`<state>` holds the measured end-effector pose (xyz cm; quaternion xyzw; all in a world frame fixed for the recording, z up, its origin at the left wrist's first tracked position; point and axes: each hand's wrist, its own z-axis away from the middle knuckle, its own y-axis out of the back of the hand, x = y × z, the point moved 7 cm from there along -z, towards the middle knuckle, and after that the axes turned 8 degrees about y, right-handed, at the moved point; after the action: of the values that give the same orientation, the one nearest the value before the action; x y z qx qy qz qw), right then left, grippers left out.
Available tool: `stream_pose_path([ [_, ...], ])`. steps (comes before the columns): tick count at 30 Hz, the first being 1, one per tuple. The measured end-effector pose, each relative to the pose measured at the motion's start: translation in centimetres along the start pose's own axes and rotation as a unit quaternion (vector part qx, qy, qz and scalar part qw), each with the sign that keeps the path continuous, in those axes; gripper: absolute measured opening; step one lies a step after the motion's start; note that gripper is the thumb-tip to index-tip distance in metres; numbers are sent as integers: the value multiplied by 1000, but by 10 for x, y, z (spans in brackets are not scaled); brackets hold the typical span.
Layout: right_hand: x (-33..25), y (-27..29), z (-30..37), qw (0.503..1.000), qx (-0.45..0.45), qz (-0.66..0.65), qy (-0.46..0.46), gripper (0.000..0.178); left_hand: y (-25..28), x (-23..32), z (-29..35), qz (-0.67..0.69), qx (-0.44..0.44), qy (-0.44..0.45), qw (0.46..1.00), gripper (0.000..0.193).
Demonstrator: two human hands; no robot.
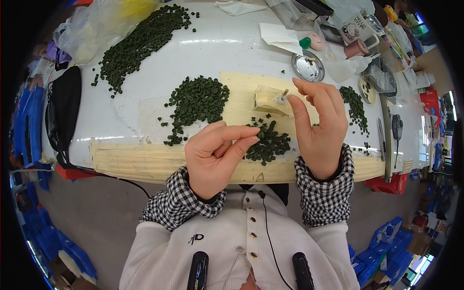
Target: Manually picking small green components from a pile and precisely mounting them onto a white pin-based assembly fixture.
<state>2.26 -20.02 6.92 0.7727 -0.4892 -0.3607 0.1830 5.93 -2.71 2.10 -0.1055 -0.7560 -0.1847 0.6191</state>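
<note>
My left hand (212, 157) is closed in a pinch, thumb against index finger, over the edge of a small pile of dark green pieces (270, 145). What the fingertips hold, if anything, is too small to tell. My right hand (323, 121) is open, its thumb and index finger apart beside a short upright peg (284, 94). That peg rises from a block wrapped in cream tape (267, 98), stuck on the tape-covered part of the table. A larger heap of the same small round green pieces (198, 104) lies beyond my left hand.
A long heap of green pieces (145, 50) spreads at the far left beside a plastic bag (92, 36); another pile (356, 107) sits at right. A round metal tin (308, 66), mug (358, 29) and tweezers (381, 137) are on the right. A black mask-like cloth (64, 113) hangs left.
</note>
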Motion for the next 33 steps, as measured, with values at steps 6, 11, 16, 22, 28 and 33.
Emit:
stream_pose_path([
  [6, -25, -1, 35, 972, -67, -215, -61, 26, 1, -3, 0, 11, 6, 13, 1000, 18],
  [11, -32, -12, 48, 959, -75, -264, -74, 33, 0, -5, 0, 16, 9, 10, 1000, 19],
  [16, -30, -17, 52, 942, -72, -315, -93, 32, 0, -6, 0, -3, 6, 8, 1000, 19],
  [22, -28, -19, 54, 924, -90, -357, -104, 30, 0, -5, 1, 1, -5, 21, 1000, 17],
  [28, -27, -18, 52, 930, -95, -345, -82, 31, 0, -7, -1, 12, -9, 14, 1000, 19],
  [33, -25, -19, 53, 932, -82, -343, -85, 31, -1, -7, -2, 17, -9, 26, 999, 18],
])
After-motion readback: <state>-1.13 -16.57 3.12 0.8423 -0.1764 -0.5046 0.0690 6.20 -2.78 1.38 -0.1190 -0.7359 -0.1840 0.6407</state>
